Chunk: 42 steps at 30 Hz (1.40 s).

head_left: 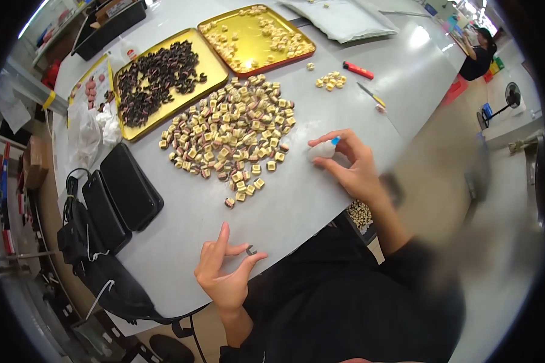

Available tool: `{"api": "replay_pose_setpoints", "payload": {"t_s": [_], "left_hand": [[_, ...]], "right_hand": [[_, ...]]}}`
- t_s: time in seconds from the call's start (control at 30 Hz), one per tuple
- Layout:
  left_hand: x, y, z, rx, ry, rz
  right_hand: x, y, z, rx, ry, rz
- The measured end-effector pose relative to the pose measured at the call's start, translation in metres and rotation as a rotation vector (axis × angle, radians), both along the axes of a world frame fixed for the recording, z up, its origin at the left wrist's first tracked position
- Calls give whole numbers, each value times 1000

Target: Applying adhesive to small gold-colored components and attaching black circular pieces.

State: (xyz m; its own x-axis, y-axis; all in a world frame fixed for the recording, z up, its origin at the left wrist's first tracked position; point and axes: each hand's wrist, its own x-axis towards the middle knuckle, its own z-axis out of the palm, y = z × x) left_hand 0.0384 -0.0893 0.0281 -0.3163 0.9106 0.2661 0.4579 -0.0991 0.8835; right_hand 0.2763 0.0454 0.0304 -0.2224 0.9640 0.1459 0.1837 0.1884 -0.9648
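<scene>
Between the thumb and a finger of my left hand (225, 269) is a small dark C-shaped piece (251, 250), held over the near edge of the grey table (194, 254). My right hand (356, 164) is closed round a small whitish squeeze bottle (322, 150) with a blue tip, just right of the pile. A large pile of small cream-and-dark square pieces (233, 127) lies in front of both hands, with a few strays at its near end. Behind it, a yellow tray (217, 81) holds many dark curved pieces (157, 78). Beside that, a red-rimmed gold tray (248, 36) carries loose cream pieces (287, 37).
Two black flat devices (130, 187) with cables lie at the left, beside a black bag (112, 281). A small cream heap (331, 81), a red cutter (358, 70) and a yellow-handled tool (370, 94) lie far right. Another person (478, 57) is in the background.
</scene>
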Motion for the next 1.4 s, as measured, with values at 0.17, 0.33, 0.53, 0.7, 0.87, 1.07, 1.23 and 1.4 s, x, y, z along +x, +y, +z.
{"api": "replay_pose_setpoints", "payload": {"t_s": [0.17, 0.33, 0.53, 0.7, 0.87, 1.07, 1.23, 1.4], "left_hand": [[3, -11, 6, 9, -7, -6], [9, -12, 16, 17, 11, -2], [3, -18, 19, 30, 28, -13], [3, -21, 20, 38, 68, -14], [-8, -20, 8, 9, 44, 27], [-27, -22, -10, 33, -48, -101], [-35, -26, -18, 52, -173, -187], [-41, -27, -26, 65, -189, -187]], "right_hand": [[32, 21, 18, 344, -196, 38], [81, 99, 33, 550, -506, -266], [80, 134, 23, 352, -674, -143], [78, 131, 22, 252, -641, -121], [46, 88, 38, 484, -299, -230], [-46, -61, 39, 618, 95, 481], [-92, -78, -13, 419, 125, 496], [-103, -83, -24, 399, 109, 553]]}}
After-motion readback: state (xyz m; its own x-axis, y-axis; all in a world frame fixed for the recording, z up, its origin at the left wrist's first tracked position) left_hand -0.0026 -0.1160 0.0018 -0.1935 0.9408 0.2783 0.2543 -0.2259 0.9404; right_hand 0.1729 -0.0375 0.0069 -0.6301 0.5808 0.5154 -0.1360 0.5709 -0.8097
